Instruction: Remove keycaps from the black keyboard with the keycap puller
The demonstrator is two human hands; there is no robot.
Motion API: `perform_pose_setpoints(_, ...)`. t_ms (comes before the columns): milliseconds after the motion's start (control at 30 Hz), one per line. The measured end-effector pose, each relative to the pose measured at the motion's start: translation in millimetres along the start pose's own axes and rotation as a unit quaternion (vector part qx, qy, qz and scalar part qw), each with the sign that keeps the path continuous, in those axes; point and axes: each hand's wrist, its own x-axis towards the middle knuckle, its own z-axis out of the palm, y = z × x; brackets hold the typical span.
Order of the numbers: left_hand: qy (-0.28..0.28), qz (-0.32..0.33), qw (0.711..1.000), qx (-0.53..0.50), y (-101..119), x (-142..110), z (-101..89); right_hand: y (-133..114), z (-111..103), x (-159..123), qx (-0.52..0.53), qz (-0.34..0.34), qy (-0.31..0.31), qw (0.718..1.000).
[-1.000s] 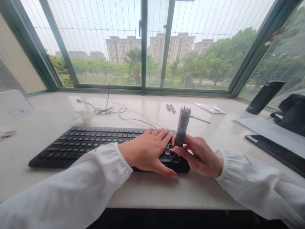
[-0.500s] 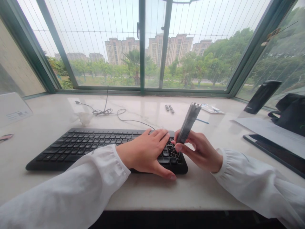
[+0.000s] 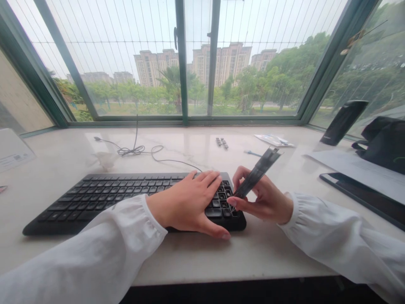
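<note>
A black keyboard (image 3: 104,198) lies on the pale countertop. Palm down across its right part is my left hand (image 3: 190,202), fingers stretched out flat and thumb over the front edge. At the number pad, my right hand (image 3: 262,196) pinches a dark, flat-handled keycap puller (image 3: 257,173). Its handle leans up to the right, and thin wires (image 3: 233,207) show at its lower end over the pad's right column. Several key places (image 3: 224,190) there are bare sockets without caps. Whether the wires grip a key cannot be made out.
Several loose keycaps (image 3: 222,143) lie behind the keyboard, near a coiled cable (image 3: 134,150) and crumpled plastic (image 3: 105,160). A thin blue stick (image 3: 252,153) and a white packet (image 3: 274,140) are farther back. To the right are a phone (image 3: 363,198), paper (image 3: 341,164) and a black bag (image 3: 384,137).
The keycap puller has tipped from nearly upright to a stronger rightward lean, its top lower now. My left hand stays flat on the keyboard. The view has shifted slightly.
</note>
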Motion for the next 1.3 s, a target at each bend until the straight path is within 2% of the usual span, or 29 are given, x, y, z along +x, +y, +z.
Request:
perform_pose_setpoints(200, -0.007, -0.006, 1.0, 0.006, 0, 0, 0.4, 3, -3, -2, -0.011, 0.001, 0.008, 1.0)
perform_pose_setpoints(467, -0.012, -0.009, 1.0, 0.01, 0, 0, 0.4, 0, 0, -3, 0.027, 0.055, -0.014, 0.998)
perform_pose_setpoints(633, -0.008, -0.006, 1.0, 0.012, 0, 0, 0.4, -2, 2, -5, 0.007, 0.069, -0.009, 0.998)
perform_pose_setpoints(867, -0.003, -0.008, 1.0, 0.01, 0, 0, 1.6, -6, 4, -4, -0.031, 0.069, 0.0, 0.997)
perform_pose_setpoints(1000, -0.003, -0.009, 1.0, 0.01, 1, -1, 0.8, -10, 4, -3, -0.064, 0.038, 0.023, 0.997)
perform_pose_setpoints(1300, -0.004, -0.009, 1.0, 0.013, 1, 1, 1.6, -10, 4, -7, -0.055, 0.007, -0.012, 0.998)
